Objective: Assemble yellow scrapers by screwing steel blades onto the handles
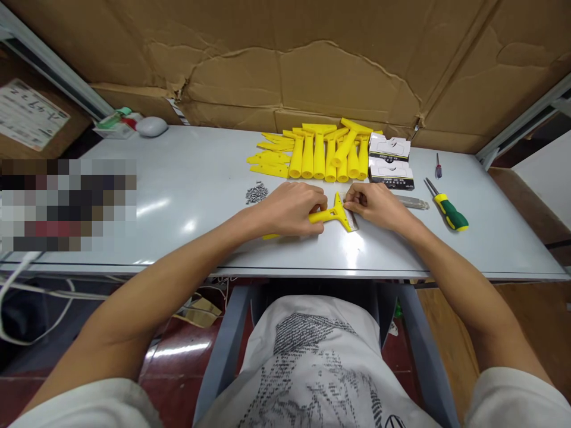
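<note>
My left hand (297, 208) is wrapped around the handle of a yellow scraper (332, 214), which lies low over the table with its wide head to the right. A thin metal blade (352, 221) shows along the head's right edge. The fingertips of my right hand (368, 205) are pinched together at the blade's far end; whether they also hold something small is hidden. Left of the scraper is a heap of small screws (256, 193). Behind my hands stand several yellow scraper handles (319, 154), with flat yellow plates (270, 160) beside them.
Two small black-and-white boxes (391, 174) stand behind my right hand. A grey metal strip (413, 203) lies right of it, then a green-and-yellow screwdriver (450, 213) and a smaller screwdriver (438, 166). A computer mouse (151, 126) sits at the back left. Cardboard (285, 71) lines the rear.
</note>
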Demonstrator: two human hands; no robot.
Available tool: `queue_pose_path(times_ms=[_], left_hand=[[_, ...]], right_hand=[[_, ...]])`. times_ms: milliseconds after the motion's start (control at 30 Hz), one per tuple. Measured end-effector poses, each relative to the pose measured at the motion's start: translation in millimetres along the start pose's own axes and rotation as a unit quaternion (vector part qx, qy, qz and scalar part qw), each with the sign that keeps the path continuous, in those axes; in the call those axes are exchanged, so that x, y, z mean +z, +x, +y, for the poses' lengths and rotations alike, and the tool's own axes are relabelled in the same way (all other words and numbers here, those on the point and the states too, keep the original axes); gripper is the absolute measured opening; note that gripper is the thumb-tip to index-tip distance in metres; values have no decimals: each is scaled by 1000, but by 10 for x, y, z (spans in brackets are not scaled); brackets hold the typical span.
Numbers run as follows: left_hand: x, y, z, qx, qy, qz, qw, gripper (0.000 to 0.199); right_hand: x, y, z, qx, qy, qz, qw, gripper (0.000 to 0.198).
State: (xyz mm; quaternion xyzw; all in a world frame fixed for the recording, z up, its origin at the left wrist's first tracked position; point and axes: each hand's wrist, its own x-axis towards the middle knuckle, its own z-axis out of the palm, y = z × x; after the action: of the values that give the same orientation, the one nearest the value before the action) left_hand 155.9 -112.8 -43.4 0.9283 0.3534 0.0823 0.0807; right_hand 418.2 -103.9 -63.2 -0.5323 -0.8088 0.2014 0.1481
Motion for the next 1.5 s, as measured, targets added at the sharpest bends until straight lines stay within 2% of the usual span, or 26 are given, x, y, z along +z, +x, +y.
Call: queue_pose_path(times_ms=[167, 367, 533, 600, 700, 767, 900, 1000, 1133, 1267, 1400, 1500], left_hand=[[-12, 3, -34, 6, -13, -7, 1000, 9], [-54, -20, -27, 7, -40, -27, 999, 10], [-160, -43, -96, 14, -79, -38, 996, 17], [-248, -44, -246, -19, -102, 20, 994, 26], [-374, -60, -628, -117, -87, 181, 973, 29], [-411, -84, -933, -161, -69, 211, 962, 23], [-336, -102, -1424, -166, -66, 145, 973, 21], [-228, -61, -1582, -156, -57, 99, 981, 21], [-170, -20, -1606, -163, -44, 81, 982, 19], [-233, -39, -1589, -183, -35, 82, 979, 19], [-311, -62, -1555, -204, -23, 107, 973, 31], [-325, -64, -1521, -204, -14, 85, 975, 34]], right_hand=[[36, -2, -39, -3, 1, 10, 1000, 6], [3, 5, -43, 3, 13, -8, 1000, 10], [-11, -1, -36, 0, 13, -6, 1000, 11], [-7, -6, -39, 0, 15, -1, 1000, 11], [4, -14, -53, -4, 12, 8, 1000, 10], [13, -18, -63, -6, 10, 14, 1000, 9], [32, -22, -61, -12, 16, 21, 1000, 8], [43, -22, -48, -18, 18, 24, 999, 7], [35, -28, -55, -19, 17, 24, 999, 9], [9, -34, -82, -24, 16, 25, 999, 11], [-1, -30, -94, -19, 16, 26, 999, 12], [-2, -26, -98, -19, 18, 27, 999, 14]])
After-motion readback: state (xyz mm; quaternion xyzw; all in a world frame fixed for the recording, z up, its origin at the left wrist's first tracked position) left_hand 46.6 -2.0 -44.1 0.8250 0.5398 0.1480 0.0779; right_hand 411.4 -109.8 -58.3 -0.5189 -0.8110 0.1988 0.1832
